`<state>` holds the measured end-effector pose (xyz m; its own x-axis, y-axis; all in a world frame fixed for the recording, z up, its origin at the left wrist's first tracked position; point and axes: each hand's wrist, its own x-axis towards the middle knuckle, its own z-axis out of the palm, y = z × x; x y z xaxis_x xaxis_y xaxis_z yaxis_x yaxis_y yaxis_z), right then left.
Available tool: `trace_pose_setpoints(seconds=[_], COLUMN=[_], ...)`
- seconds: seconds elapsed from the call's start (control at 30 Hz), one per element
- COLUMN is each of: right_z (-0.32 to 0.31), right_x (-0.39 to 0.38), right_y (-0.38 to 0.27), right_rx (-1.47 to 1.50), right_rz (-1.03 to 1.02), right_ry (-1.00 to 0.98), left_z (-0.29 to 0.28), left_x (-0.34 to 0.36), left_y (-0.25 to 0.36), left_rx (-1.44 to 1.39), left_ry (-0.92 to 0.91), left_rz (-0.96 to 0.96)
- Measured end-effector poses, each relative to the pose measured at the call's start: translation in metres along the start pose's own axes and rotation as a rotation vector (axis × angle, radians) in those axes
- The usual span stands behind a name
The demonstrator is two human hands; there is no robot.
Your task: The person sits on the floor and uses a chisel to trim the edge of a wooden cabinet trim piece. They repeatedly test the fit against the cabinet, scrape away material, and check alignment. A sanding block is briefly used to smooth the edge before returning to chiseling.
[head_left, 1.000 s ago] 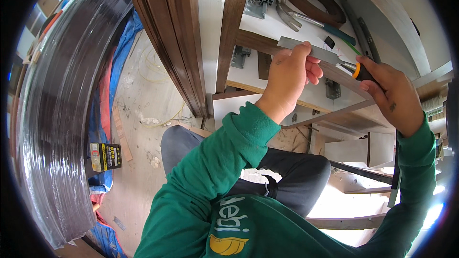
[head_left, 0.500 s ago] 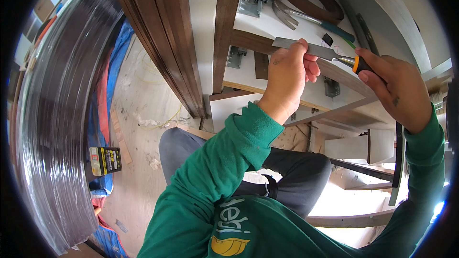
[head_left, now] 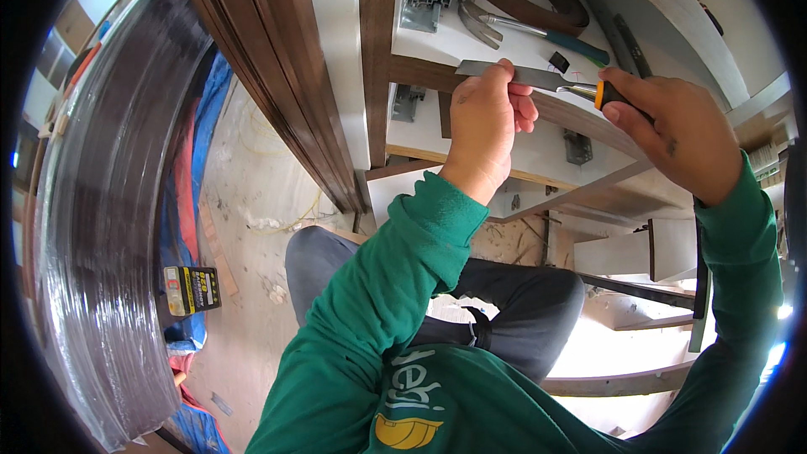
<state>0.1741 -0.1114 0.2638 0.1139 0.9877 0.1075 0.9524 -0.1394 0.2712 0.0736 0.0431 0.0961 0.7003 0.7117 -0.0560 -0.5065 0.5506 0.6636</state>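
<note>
The grip of the left hand (head_left: 486,122) is narrow, its thumb laid on the grey blade (head_left: 538,79) of a flat-bladed tool (head_left: 548,81) with the fingers curled beneath, while the right hand (head_left: 683,130) is wrapped around that tool's black and orange handle (head_left: 612,97). The tool is held raised in front of the person, lying nearly level across the view, its blade end toward the left and the handle toward the right, in front of a brown wooden rail (head_left: 420,72). Past it, on a white shelf (head_left: 429,44), a claw hammer (head_left: 538,29) with a teal handle rests just beside a brown coiled strip (head_left: 572,10); a small black piece (head_left: 559,60) sits near the hammer's handle, and a metal bracket (head_left: 427,0) stands to the left. Another bracket (head_left: 578,148) shows on a lower level. Green sleeves (head_left: 429,227) cover both forearms, and the legs, in dark trousers (head_left: 525,303), are bent below. A brown door frame (head_left: 261,59) slants to the left, and beyond the pale floor (head_left: 252,336) there is a plastic-wrapped dark bundle (head_left: 101,227), with a black and yellow box (head_left: 193,290) beside it.
</note>
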Motion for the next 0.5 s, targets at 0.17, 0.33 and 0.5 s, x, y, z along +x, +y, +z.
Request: trace_pose_setpoints(seconds=[0.17,0.33,0.5], right_z=[0.0002,-0.0025,-0.0013], right_x=[0.0017,0.0,0.0027], right_y=[-0.0052,-0.0053,-0.009], right_rx=[0.039,0.055,0.055], right_rz=[0.038,0.101,0.057], right_ry=[-0.019,-0.075,-0.041], left_z=[0.0017,0.0061,0.0022], left_x=[-0.0021,-0.0031,-0.0028], left_y=[0.0032,0.0037,0.0089], left_rx=[0.061,0.082,0.078], left_ry=[0.046,0.091,0.105], left_rz=[-0.018,-0.024,0.015])
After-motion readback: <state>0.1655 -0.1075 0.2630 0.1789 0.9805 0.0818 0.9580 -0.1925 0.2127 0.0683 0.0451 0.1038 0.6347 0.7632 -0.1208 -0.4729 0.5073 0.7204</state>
